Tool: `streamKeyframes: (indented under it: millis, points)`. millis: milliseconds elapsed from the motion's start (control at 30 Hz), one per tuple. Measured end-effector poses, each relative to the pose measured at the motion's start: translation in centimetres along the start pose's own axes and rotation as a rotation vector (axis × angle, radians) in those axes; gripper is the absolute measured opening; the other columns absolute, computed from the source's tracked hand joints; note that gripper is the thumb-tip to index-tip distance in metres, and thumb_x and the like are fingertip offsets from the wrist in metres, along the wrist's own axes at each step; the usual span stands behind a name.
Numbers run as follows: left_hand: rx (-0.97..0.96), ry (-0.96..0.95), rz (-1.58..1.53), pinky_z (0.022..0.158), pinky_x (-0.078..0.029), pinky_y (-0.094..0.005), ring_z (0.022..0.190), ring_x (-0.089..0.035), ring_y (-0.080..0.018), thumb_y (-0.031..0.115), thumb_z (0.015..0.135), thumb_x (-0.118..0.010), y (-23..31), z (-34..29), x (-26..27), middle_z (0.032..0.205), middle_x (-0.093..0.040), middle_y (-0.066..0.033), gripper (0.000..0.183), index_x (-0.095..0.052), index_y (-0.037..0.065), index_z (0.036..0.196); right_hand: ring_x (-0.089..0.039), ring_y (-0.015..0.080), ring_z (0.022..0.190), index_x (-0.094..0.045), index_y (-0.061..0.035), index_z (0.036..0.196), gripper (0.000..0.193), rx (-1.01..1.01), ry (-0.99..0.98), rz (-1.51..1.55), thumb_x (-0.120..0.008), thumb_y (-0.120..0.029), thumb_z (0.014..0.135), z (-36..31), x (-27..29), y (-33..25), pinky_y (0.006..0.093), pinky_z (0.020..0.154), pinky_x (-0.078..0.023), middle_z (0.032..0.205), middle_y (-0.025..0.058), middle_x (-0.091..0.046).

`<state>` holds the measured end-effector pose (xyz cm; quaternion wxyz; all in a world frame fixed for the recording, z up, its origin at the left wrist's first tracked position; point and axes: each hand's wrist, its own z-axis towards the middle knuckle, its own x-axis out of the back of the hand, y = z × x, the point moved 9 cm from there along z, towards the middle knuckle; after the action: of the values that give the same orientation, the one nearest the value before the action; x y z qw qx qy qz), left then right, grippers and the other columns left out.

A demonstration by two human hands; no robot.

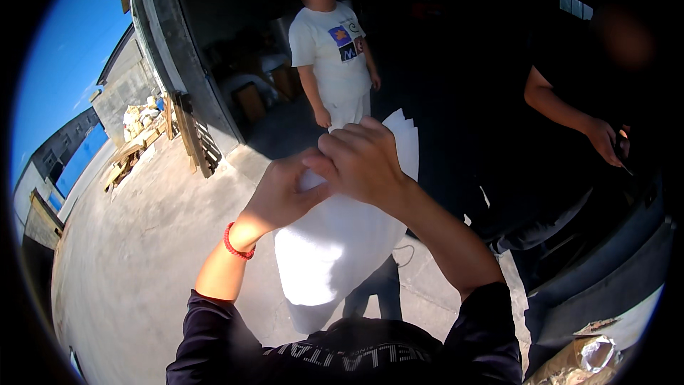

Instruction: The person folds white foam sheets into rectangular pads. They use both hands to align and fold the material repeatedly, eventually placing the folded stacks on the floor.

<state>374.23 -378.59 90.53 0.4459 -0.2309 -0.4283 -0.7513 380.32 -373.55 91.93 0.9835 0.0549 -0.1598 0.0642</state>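
Note:
In front of my body hangs a bundle of thin white sheets (328, 242), gathered at the top and widening downward. Its upper right edge shows several overlapping layers with jagged tips. I cannot tell whether it is paper, foam or cloth. My left hand (281, 189), below a red beaded bracelet (237, 241), is closed on the bundle's upper left part. Against it, slightly higher and to the right, my right hand (363, 160) is closed on the top, with its fingers curled over. The hands touch and partly hide the gathered part.
A person in a white printed T-shirt (331, 53) stands ahead at a dark doorway. Another person in dark clothes, at the right, holds a small object in one hand (605, 141). Rubble and planks (142, 128) lie far left. A torn brown roll (581, 360) lies lower right.

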Motion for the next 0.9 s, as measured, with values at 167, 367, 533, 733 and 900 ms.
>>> streamKeyframes:
  millis: [167, 367, 533, 733, 900]
  points:
    - [0.189, 0.000, -0.112, 0.056, -0.041, -0.0244, 0.060, -0.052, -0.0106, 0.012, 0.076, -0.068, -2.7, -1.0, 0.4, 0.067, -0.057, -0.0058, 0.019, -0.059, 0.001, 0.089, -0.061, 0.0215, 0.058, -0.060, -0.0049, 0.074, 0.026, -0.040, -0.483, 0.187, -0.059, -0.029, 0.084, -0.5, -1.6, 0.1, 0.0331, 0.064, -0.048, 0.070, 0.0132, -0.062]
    - [0.121, -0.042, -0.147, 0.053, -0.037, -0.0255, 0.055, -0.044, -0.0094, 0.010, 0.082, -0.061, -3.6, -1.7, -0.2, 0.060, -0.052, -0.0060, 0.012, -0.058, 0.000, 0.087, -0.064, 0.0254, 0.065, -0.062, -0.0025, 0.074, 0.017, -0.225, -0.863, 0.216, -0.063, -0.018, 0.080, -1.7, -3.1, 0.3, 0.0364, 0.072, -0.049, 0.072, 0.0152, -0.063]
    - [0.121, -0.026, -0.031, 0.051, -0.036, -0.0283, 0.051, -0.042, -0.0213, 0.006, 0.083, -0.054, -2.2, -2.0, 0.5, 0.056, -0.048, -0.0101, 0.007, -0.056, 0.000, 0.079, -0.061, 0.0230, 0.061, -0.061, -0.0042, 0.066, 0.011, -0.128, -0.770, 0.136, -0.061, -0.010, 0.075, -1.8, -2.6, -1.1, 0.0328, 0.064, -0.049, 0.065, 0.0130, -0.061]
    - [0.093, 0.168, 0.017, 0.050, -0.036, -0.0323, 0.051, -0.044, -0.0297, 0.005, 0.083, -0.051, -2.0, -2.5, 1.4, 0.058, -0.048, -0.0152, 0.012, -0.053, 0.000, 0.073, -0.056, 0.0172, 0.057, -0.056, -0.0075, 0.063, 0.006, 0.129, -0.269, -0.039, -0.060, -0.005, 0.067, -1.4, -0.2, -4.2, 0.0311, 0.053, -0.042, 0.056, 0.0057, -0.053]
    - [0.140, 0.259, -0.019, 0.050, -0.037, -0.0350, 0.055, -0.049, -0.0347, 0.006, 0.086, -0.048, -5.0, -2.5, 2.2, 0.060, -0.048, -0.0187, 0.014, -0.054, 0.000, 0.075, -0.054, 0.0155, 0.064, -0.055, -0.0077, 0.073, 0.010, 0.208, -0.249, -0.094, -0.061, -0.003, 0.065, -4.8, -0.5, -5.9, 0.0285, 0.058, -0.042, 0.064, 0.0025, -0.052]
